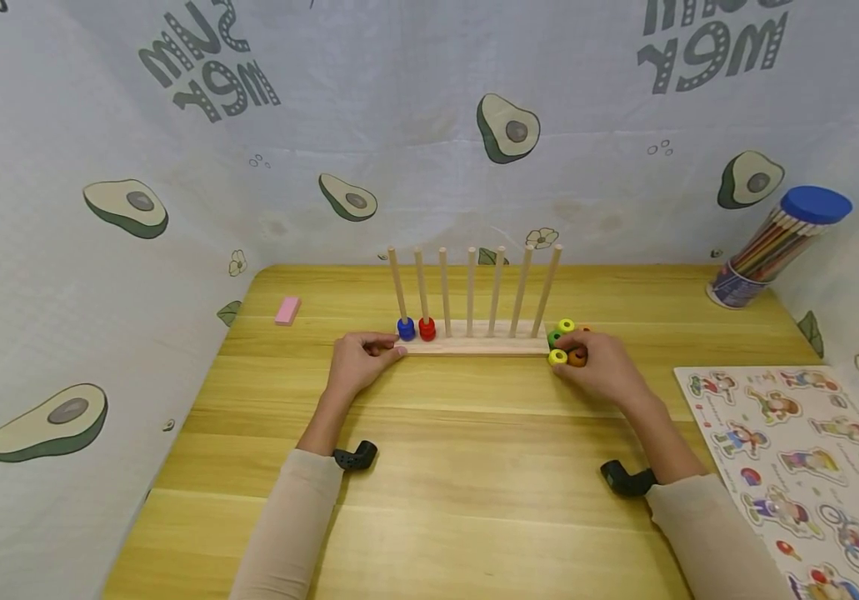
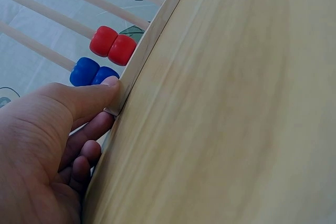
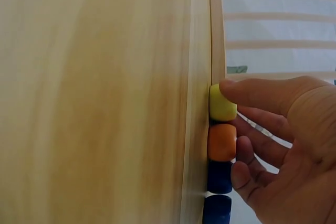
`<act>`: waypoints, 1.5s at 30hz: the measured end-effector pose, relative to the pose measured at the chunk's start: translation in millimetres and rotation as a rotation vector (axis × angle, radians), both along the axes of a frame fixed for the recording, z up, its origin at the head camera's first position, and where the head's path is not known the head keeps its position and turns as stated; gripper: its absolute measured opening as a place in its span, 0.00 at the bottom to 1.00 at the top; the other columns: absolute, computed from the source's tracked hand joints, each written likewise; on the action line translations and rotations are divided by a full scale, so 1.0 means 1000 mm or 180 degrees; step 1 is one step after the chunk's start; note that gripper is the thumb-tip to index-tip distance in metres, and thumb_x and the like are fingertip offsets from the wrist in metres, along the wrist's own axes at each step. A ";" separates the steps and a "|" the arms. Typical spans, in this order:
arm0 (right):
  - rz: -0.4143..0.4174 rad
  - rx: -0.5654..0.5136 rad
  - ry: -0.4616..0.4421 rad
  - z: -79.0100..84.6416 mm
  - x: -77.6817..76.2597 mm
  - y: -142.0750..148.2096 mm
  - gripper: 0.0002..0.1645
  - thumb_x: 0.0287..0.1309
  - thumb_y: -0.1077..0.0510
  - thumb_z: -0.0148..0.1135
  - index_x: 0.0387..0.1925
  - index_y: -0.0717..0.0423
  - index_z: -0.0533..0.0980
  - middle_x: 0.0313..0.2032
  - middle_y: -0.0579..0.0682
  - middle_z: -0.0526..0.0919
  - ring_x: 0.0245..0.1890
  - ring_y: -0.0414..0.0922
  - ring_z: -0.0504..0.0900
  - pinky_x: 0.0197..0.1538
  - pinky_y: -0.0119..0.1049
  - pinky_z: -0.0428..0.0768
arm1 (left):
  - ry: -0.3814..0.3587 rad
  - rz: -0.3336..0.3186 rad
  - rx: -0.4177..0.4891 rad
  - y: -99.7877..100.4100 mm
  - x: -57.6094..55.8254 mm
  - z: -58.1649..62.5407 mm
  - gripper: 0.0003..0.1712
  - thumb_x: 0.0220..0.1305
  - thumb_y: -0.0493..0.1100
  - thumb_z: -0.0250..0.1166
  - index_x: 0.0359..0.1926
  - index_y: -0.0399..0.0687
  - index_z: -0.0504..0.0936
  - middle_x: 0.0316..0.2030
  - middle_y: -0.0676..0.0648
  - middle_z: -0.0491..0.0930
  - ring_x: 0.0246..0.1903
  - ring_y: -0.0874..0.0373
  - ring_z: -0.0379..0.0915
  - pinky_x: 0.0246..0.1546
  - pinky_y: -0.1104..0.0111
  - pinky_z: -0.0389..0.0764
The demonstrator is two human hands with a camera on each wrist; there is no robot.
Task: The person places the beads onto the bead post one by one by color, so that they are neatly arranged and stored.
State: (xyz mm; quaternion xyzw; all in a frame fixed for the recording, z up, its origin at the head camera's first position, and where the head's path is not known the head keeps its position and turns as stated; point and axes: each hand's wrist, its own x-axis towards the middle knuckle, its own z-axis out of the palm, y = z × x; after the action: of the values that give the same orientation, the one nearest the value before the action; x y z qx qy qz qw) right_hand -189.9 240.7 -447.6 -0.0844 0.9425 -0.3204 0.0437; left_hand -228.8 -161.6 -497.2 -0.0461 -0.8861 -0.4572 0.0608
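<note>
A wooden peg rack (image 1: 474, 344) with a row of upright pegs stands on the table. Two blue beads (image 1: 406, 331) sit at the foot of its leftmost peg, and two red beads (image 1: 427, 331) on the peg beside it. My left hand (image 1: 354, 364) grips the rack's left end between thumb and fingers. By the right end, my right hand (image 1: 606, 368) pinches a yellow bead (image 3: 223, 104), which lies against the rack. An orange bead (image 3: 222, 143) and dark blue beads (image 3: 219, 177) line up beside it. A green bead (image 1: 553, 338) and another yellow bead (image 1: 566, 325) lie behind, partly covered.
To the left lies a pink eraser-like block (image 1: 288, 311). A blue-lidded tub of colored pencils (image 1: 774, 246) stands at the back right. On the right is a board with printed cartoon figures (image 1: 789, 467). A patterned cloth (image 1: 414, 133) hangs behind the table (image 1: 489, 475).
</note>
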 end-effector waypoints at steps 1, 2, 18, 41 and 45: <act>0.0005 -0.0002 -0.0002 0.000 0.000 0.000 0.23 0.62 0.58 0.72 0.56 0.65 0.81 0.54 0.70 0.82 0.55 0.64 0.79 0.58 0.61 0.77 | 0.0001 0.0001 0.0003 0.000 0.000 0.000 0.14 0.56 0.55 0.80 0.40 0.56 0.94 0.29 0.52 0.88 0.26 0.57 0.75 0.27 0.67 0.74; 0.0004 -0.0003 0.0001 -0.001 0.000 0.000 0.23 0.62 0.59 0.72 0.56 0.65 0.81 0.55 0.70 0.82 0.55 0.65 0.79 0.58 0.61 0.77 | 0.0003 0.0002 0.0001 0.001 0.000 0.000 0.13 0.56 0.55 0.80 0.40 0.56 0.94 0.29 0.52 0.88 0.26 0.58 0.75 0.27 0.67 0.74; -0.0155 -0.0186 0.0266 0.006 0.001 0.004 0.21 0.64 0.58 0.69 0.56 0.64 0.81 0.45 0.63 0.85 0.41 0.54 0.83 0.43 0.40 0.79 | -0.0031 -0.0007 0.0014 0.000 0.003 0.003 0.15 0.57 0.55 0.79 0.42 0.56 0.94 0.31 0.51 0.89 0.27 0.58 0.76 0.28 0.69 0.74; 0.0008 -0.1160 0.1186 0.107 0.006 -0.021 0.23 0.64 0.61 0.70 0.60 0.59 0.80 0.55 0.57 0.82 0.44 0.30 0.78 0.51 0.19 0.74 | -0.0006 -0.0004 0.0015 0.001 0.003 0.003 0.13 0.57 0.54 0.79 0.41 0.56 0.94 0.30 0.51 0.89 0.27 0.57 0.77 0.29 0.68 0.75; 0.0116 -0.1407 0.1263 0.120 -0.002 -0.040 0.22 0.64 0.63 0.70 0.59 0.59 0.81 0.54 0.56 0.83 0.48 0.32 0.79 0.54 0.22 0.76 | 0.0012 -0.0009 0.0013 0.001 0.003 0.003 0.13 0.57 0.54 0.79 0.42 0.56 0.94 0.30 0.51 0.89 0.27 0.58 0.77 0.29 0.68 0.75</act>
State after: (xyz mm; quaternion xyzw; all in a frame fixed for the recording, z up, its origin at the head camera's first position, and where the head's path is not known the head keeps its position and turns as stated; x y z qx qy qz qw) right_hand -191.5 200.6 -328.1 -0.1698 0.8383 -0.4943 -0.1551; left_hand -226.1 -160.7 -494.1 -0.0480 -0.8850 -0.4590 0.0620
